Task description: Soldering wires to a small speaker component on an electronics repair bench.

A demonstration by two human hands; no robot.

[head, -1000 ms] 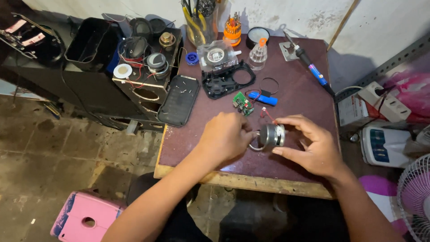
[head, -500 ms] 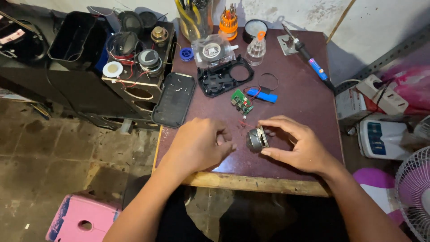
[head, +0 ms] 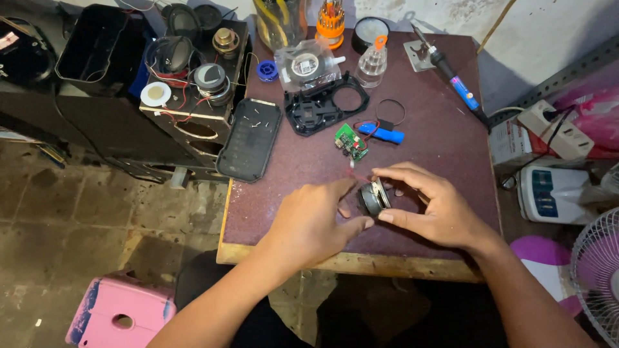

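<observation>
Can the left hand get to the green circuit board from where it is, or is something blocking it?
Probably yes. The left hand sits just short of the green circuit board, with only bare tabletop and thin wires between them; the small speaker lies off to its right.

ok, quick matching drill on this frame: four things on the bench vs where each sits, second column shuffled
Things:
1. small speaker
2. green circuit board
3. soldering iron
4. black plastic frame

Places:
A. far right part of the table, lying at a slant
B. between the left hand and right hand
C. far middle of the table, below a clear bag
D. beside a blue battery, just beyond the hands

Pairs: 1-B, 2-D, 3-A, 4-C
</observation>
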